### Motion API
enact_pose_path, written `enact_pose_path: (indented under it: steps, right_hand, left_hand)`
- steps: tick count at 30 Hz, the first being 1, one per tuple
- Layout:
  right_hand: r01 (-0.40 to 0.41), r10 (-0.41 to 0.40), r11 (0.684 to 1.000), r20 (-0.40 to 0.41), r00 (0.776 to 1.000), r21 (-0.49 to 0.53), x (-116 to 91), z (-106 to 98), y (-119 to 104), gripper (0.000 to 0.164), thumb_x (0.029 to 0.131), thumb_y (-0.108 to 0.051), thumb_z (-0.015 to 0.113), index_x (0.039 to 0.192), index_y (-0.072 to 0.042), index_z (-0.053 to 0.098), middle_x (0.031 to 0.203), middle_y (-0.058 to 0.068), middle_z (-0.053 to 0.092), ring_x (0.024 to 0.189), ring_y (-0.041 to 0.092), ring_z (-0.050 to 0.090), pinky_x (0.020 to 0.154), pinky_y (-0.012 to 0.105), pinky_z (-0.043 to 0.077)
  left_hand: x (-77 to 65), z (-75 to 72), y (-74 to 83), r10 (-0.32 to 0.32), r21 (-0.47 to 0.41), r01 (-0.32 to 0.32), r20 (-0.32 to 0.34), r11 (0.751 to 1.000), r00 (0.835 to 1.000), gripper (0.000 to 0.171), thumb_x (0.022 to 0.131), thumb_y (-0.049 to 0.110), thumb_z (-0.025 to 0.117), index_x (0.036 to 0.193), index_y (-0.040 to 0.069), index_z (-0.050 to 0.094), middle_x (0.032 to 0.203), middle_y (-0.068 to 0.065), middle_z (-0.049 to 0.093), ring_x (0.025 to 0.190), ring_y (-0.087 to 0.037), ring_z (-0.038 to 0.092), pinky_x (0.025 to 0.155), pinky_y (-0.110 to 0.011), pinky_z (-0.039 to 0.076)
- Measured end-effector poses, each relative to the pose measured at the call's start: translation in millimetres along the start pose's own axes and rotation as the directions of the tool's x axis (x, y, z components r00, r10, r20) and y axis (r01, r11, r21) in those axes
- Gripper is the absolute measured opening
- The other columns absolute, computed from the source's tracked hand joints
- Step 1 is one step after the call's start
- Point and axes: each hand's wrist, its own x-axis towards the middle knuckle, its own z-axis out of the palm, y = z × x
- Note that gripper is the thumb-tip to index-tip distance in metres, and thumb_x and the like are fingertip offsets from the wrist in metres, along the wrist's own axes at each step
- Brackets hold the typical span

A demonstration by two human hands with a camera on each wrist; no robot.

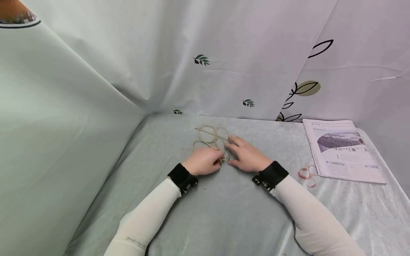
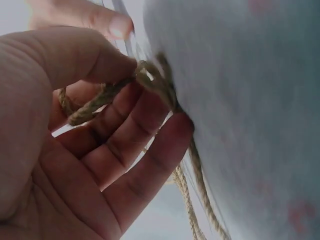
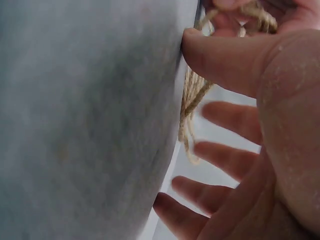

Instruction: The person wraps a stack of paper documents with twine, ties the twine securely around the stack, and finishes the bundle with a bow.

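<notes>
A thin tan rope (image 1: pixel 207 142) lies in loose loops on the grey cloth, toward the back of the table. My left hand (image 1: pixel 203 160) pinches a piece of it between thumb and fingers. In the left wrist view the twisted strand (image 2: pixel 95 107) runs across the fingers, and a small bend of it sticks out past the thumb tip. On the right side of the loops is my right hand (image 1: pixel 249 154), its fingers spread and fairly straight, fingertips right at the rope's edge. The right wrist view shows nothing between its thumb (image 3: pixel 225 60) and fingers, with rope strands (image 3: pixel 192 95) just beyond them.
A folded newspaper (image 1: pixel 344 151) lies at the right rear of the table. Beside its left edge sits a small pinkish-red looped cord (image 1: pixel 306 175). White sheeting with leaf prints (image 1: pixel 230 46) hangs behind the table, and more sheeting (image 1: pixel 57 117) rises along the left.
</notes>
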Motion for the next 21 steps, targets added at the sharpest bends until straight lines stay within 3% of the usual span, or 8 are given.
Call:
enact_pose_path:
  steps: [3,7,11,15,21]
  right_hand:
    - [0.001,-0.001,1.0,0.02,1.0,-0.022,0,0,1,0.056,0.104,-0.028,0.082,0.15,0.001,0.066,0.169,0.029,0.045,0.157,0.056,0.037,0.125,0.064,0.036]
    - [-0.01,0.011,0.999,0.016,1.0,-0.042,-1,-2,2,0.043,0.105,-0.025,0.08,0.141,-0.003,0.072,0.164,0.03,0.05,0.154,0.056,0.042,0.122,0.065,0.039]
    - [-0.013,0.012,0.997,-0.017,1.0,-0.07,-3,-5,3,0.027,0.103,-0.02,0.082,0.124,-0.006,0.078,0.154,0.032,0.057,0.147,0.051,0.053,0.117,0.061,0.047]
    - [-0.016,0.015,0.996,-0.019,1.0,-0.085,-6,-12,5,0.011,0.101,-0.017,0.084,0.103,-0.01,0.077,0.149,0.031,0.061,0.139,0.047,0.06,0.112,0.058,0.052]
    - [-0.066,0.069,0.994,0.028,0.997,-0.086,-17,-29,13,0.013,0.101,-0.013,0.081,0.089,-0.013,0.076,0.149,0.032,0.061,0.137,0.048,0.061,0.109,0.058,0.053]
  left_hand:
    - [0.3,1.8,1.7,0.013,-0.009,-0.013,0.023,1.0,1.0,0.007,0.105,0.012,0.072,0.108,0.018,0.072,0.095,0.002,0.063,0.077,-0.013,0.059,0.07,-0.033,0.05]
    - [-0.8,2.7,-3.5,-0.015,-0.026,0.016,0.036,1.0,0.999,0.01,0.103,0.01,0.074,0.109,0.018,0.071,0.095,0.002,0.062,0.078,-0.014,0.059,0.071,-0.034,0.049]
    - [-3.4,1.2,-11.3,-0.068,-0.049,0.071,0.045,0.996,0.997,0.022,0.106,0.011,0.072,0.127,0.016,0.073,0.102,0.001,0.067,0.082,-0.014,0.062,0.073,-0.035,0.053]
    - [-5.5,-1.0,-18.9,-0.119,-0.061,0.121,0.047,0.991,0.992,0.044,0.109,0.014,0.07,0.152,0.012,0.063,0.115,-0.004,0.075,0.087,-0.018,0.068,0.076,-0.039,0.057]
    - [-9.3,-4.8,-31.7,-0.226,-0.051,0.23,0.079,0.972,0.971,0.064,0.11,0.018,0.067,0.168,0.005,0.044,0.136,-0.015,0.075,0.102,-0.025,0.073,0.087,-0.045,0.06]
